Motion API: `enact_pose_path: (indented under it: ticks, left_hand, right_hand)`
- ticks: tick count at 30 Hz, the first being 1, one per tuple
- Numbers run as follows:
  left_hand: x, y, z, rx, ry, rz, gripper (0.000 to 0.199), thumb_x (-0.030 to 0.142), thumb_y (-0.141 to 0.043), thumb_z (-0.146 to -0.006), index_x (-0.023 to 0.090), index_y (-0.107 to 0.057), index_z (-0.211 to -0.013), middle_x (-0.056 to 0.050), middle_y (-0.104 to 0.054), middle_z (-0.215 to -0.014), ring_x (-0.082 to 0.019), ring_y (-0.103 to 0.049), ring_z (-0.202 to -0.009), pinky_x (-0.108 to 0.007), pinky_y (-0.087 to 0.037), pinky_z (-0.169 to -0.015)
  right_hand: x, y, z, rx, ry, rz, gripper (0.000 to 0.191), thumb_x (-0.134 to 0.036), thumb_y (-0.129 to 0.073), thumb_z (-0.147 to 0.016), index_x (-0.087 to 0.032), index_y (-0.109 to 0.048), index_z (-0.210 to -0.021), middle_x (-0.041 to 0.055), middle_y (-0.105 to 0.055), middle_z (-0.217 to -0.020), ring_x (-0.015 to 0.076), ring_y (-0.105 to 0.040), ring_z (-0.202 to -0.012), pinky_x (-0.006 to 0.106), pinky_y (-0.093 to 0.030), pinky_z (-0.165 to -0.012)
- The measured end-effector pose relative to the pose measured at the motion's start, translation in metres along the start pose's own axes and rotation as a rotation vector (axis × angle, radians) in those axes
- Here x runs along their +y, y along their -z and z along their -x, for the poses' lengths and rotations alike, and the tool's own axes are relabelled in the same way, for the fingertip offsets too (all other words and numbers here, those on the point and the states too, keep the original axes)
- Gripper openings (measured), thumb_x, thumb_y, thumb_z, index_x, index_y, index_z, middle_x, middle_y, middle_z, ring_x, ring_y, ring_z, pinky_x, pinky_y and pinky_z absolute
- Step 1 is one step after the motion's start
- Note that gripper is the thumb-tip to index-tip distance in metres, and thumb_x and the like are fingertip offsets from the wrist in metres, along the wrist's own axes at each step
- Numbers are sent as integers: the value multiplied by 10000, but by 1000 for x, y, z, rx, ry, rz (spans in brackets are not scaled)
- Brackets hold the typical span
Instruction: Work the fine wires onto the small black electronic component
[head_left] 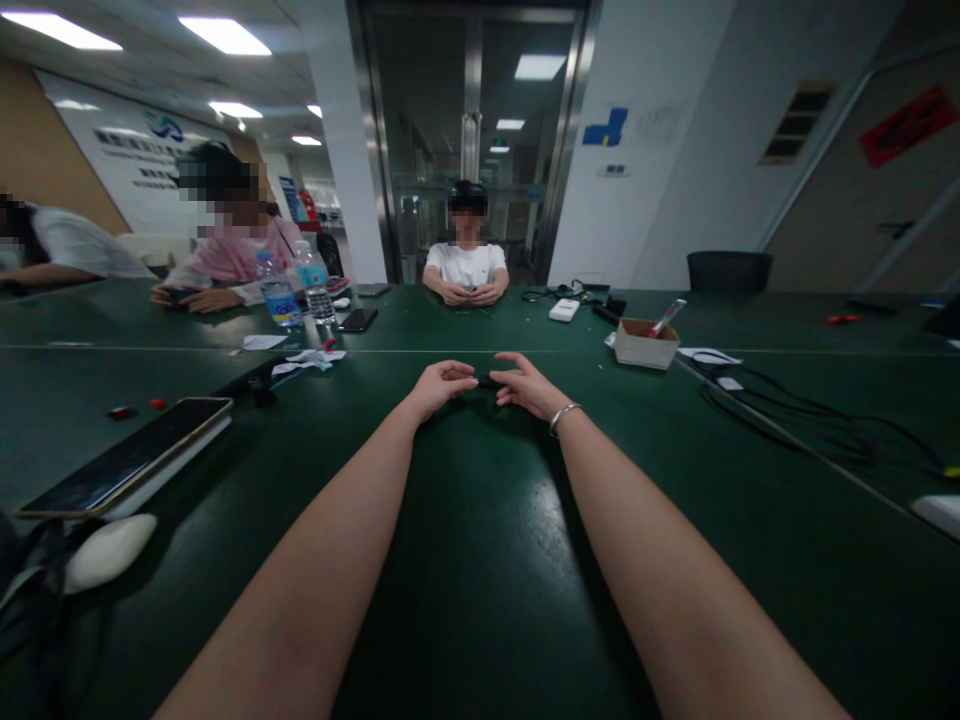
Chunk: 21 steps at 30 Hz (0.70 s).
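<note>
"What do we have between our hands?"
"A small black object (pixel 487 381) at the centre of the frame, too small for us to make out its shape."
"And our grip?"
"The fingertips of our left hand (pixel 444 388) come together at its left end; we cannot tell whether they clamp it. Our right hand (pixel 527 386), below a shiny silver metal bracelet (pixel 564 420), meets its right end with upper fingers spread; its hold we cannot tell either."
"What lies around us?"
"A glossy dark green table (pixel 480 600) mirroring light, an open, pale rectangular box (pixel 646 352) right of centre, a flat, glassy black phone (pixel 135 455) at left, and ribbed clear plastic bottles (pixel 315 290) at upper left."
</note>
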<state>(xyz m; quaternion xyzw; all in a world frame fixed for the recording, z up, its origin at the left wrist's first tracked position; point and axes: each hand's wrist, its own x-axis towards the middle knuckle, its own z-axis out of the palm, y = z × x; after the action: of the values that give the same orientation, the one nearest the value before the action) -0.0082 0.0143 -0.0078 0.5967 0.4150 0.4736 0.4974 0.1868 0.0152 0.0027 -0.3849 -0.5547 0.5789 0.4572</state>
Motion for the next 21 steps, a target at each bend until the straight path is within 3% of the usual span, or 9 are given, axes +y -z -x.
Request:
enact_pose_path:
  ticks: [2, 4, 8, 13, 15, 18, 20, 21]
  left_hand:
    - [-1, 0, 0, 1, 0, 19, 420, 293, -812, -559, 140, -639, -911, -37, -640, -768, -117, -577, -683, -265, -428, -652]
    - [0, -1, 0, 6, 4, 22, 422, 292, -817, -551, 137, -638, -900, -35, -639, -755, -120, -583, -686, -267, -433, -657]
    - [2, -2, 1, 21, 17, 31, 417, 287, -821, -545, 128, -636, -883, -41, -644, -760, -125, -596, -705, -277, -445, -680]
    - [4, -3, 3, 21, 23, 63, 380, 243, -814, -557, 119, -634, -868, -35, -646, -745, -122, -610, -714, -290, -454, -723]
    - [4, -3, 3, 23, 20, 62, 361, 225, -811, -561, 117, -636, -858, -34, -647, -739, -121, -612, -712, -293, -456, -734]
    - [3, -2, 2, 33, 24, 69, 350, 221, -810, -565, 114, -635, -848, -35, -649, -730, -123, -615, -710, -299, -460, -744]
    - [3, -3, 2, 32, 29, 75, 351, 227, -810, -567, 111, -633, -847, -35, -650, -725, -125, -619, -710, -305, -463, -751]
    - [3, -3, 2, 30, 28, 75, 354, 228, -812, -564, 110, -632, -845, -36, -651, -726, -125, -620, -711, -308, -464, -756]
  right_hand:
    - [1, -2, -2, 9, -42, 62, 234, -233, -608, -829, -172, -506, -1029, 4, -581, -720, 67, -548, -438, 191, -522, -414]
    - [2, -3, -3, -28, -43, 87, 195, -207, -591, -835, -161, -514, -1009, 14, -601, -713, 61, -530, -415, 178, -499, -383]
    - [2, -2, -2, -40, 52, 11, 473, -62, -639, -739, -255, -459, -1131, -23, -609, -867, 41, -544, -433, 198, -537, -437]
    - [1, -3, -2, -11, -50, 68, 192, -226, -568, -870, -149, -521, -1039, 12, -598, -684, 64, -530, -416, 192, -515, -410]
    - [1, -3, -2, -62, -29, 60, 256, -156, -587, -844, -155, -519, -1090, 26, -625, -741, 66, -548, -445, 186, -518, -423]
    - [0, -2, 0, -72, 35, -17, 549, -44, -632, -754, -251, -442, -1226, 1, -620, -890, 67, -600, -520, 200, -553, -487]
    - [0, -2, -1, -9, -4, -8, 508, -106, -633, -783, -240, -429, -1228, -8, -605, -835, 66, -587, -484, 201, -548, -468]
    - [0, -2, -2, 7, -31, 22, 396, -167, -613, -821, -201, -459, -1184, 1, -603, -784, 70, -574, -460, 194, -528, -433]
